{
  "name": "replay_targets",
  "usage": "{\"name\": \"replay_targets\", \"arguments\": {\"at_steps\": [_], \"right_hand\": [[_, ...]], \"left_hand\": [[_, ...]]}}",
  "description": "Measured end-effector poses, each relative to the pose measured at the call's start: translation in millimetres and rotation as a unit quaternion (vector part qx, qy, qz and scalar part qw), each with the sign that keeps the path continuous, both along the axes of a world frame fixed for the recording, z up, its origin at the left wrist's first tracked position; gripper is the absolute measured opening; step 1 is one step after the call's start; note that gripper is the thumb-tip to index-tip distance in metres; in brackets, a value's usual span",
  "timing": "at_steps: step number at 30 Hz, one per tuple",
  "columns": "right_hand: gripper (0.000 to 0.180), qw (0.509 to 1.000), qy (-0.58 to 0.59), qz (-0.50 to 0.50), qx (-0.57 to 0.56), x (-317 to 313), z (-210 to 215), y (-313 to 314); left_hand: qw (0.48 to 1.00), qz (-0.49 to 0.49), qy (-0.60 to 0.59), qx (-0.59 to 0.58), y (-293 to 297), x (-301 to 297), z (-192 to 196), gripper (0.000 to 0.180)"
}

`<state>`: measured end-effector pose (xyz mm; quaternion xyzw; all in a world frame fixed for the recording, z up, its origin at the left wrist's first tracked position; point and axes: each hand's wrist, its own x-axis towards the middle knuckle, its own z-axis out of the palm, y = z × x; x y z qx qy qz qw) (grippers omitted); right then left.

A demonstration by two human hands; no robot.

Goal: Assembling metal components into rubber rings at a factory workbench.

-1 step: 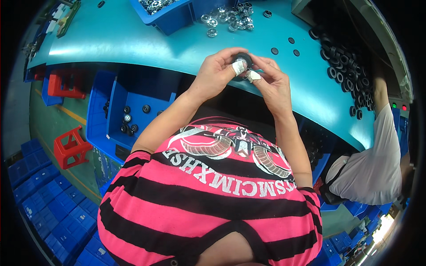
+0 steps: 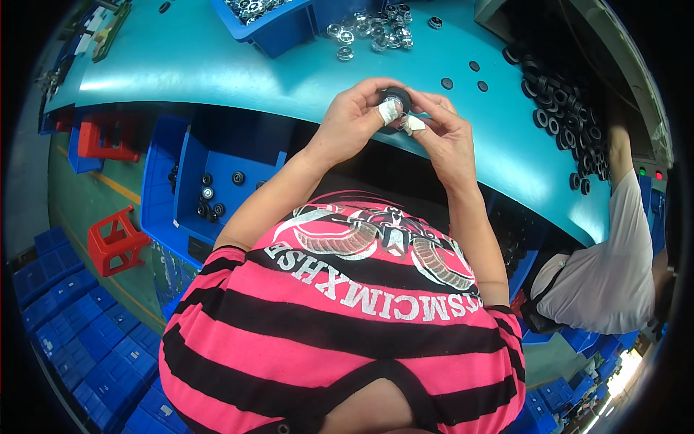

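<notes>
Hands meet over teal table [image 2: 217, 72] edge: I see left hand [image 2: 354, 119] and right hand [image 2: 444, 137] both pinching a small black round part [image 2: 395, 96] btwn taped fingertips [image 2: 389, 112], held just above the table. Black rings [image 2: 564, 108] piled at right; silver parts [image 2: 369, 32] near blue bin [image 2: 278, 32].

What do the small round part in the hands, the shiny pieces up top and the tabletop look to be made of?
Small round part, held by both the left hand and right hand: matt black, likely rubber or plastic. Shiny pieces: bright silvery glints, probably metal. Tabletop: smooth teal sheet with soft glare, perhaps painted or laminate; unclear.
</notes>
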<state>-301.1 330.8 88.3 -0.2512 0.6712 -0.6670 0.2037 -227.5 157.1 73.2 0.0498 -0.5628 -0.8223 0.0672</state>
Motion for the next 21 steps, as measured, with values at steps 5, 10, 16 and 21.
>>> {"name": "replay_targets", "arguments": {"at_steps": [5, 10, 16, 21], "right_hand": [[0.043, 0.998, -0.056, -0.011, -0.026, 2.7, -5.3, -2.1], [0.04, 0.998, -0.032, -0.048, -0.014, 7.8, -6.5, -6.1], [0.039, 0.997, -0.034, -0.062, -0.012, 5.9, -5.9, -5.5], [0.035, 0.996, -0.042, -0.067, -0.043, 4.8, -5.4, -8.9]], "left_hand": [[0.999, 0.01, -0.011, -0.029, 5.4, 1.9, -2.2, 0.027], [0.998, 0.03, -0.036, -0.047, 7.7, 0.1, -3.0, 0.021], [0.997, 0.022, -0.047, -0.061, 2.7, -4.7, -0.3, 0.021], [0.994, 0.013, -0.049, -0.093, -1.7, -6.2, 3.1, 0.029]]}}
